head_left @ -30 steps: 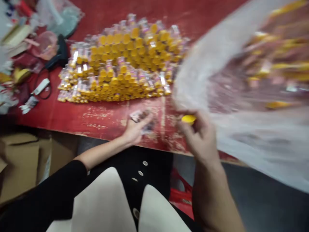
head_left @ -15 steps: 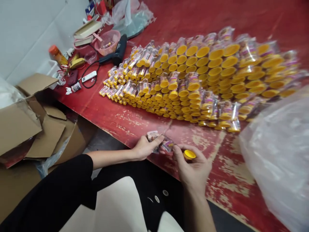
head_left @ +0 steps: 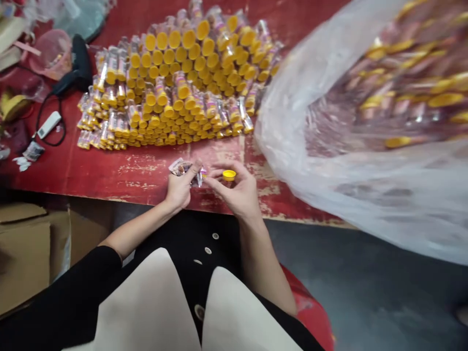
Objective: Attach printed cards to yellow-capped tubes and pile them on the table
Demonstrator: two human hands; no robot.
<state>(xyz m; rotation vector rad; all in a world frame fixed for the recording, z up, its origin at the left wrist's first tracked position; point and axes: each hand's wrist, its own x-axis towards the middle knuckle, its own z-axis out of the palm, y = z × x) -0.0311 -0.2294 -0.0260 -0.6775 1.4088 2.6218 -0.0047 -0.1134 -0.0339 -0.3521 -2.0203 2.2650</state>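
Note:
My left hand (head_left: 179, 190) is closed on a small bunch of printed labels (head_left: 178, 167), its thumb pressed over them. Just to the right, my right hand (head_left: 241, 190) curls around a yellow-capped tube (head_left: 229, 174); mostly the cap shows, and the rest is hidden by the fingers. The thumb and forefinger of that hand meet a shiny purple-printed piece (head_left: 200, 176) beside the left thumb. Whether this piece belongs to the tube or to the labels I cannot tell. Both hands are over the front edge of the red table (head_left: 146, 168).
Clear tubes with yellow caps (head_left: 171, 102) lie stacked beyond my hands. A large translucent bag (head_left: 292, 141) of similar tubes stands at right. At left are a dark hair dryer (head_left: 78, 63), a pink basket (head_left: 54, 53) and a white device (head_left: 49, 124). Cardboard (head_left: 25, 263) lies below.
My view has swung to the right, so the stack and hands appear further left and the open bag shows more. Both hands keep their holds, close together.

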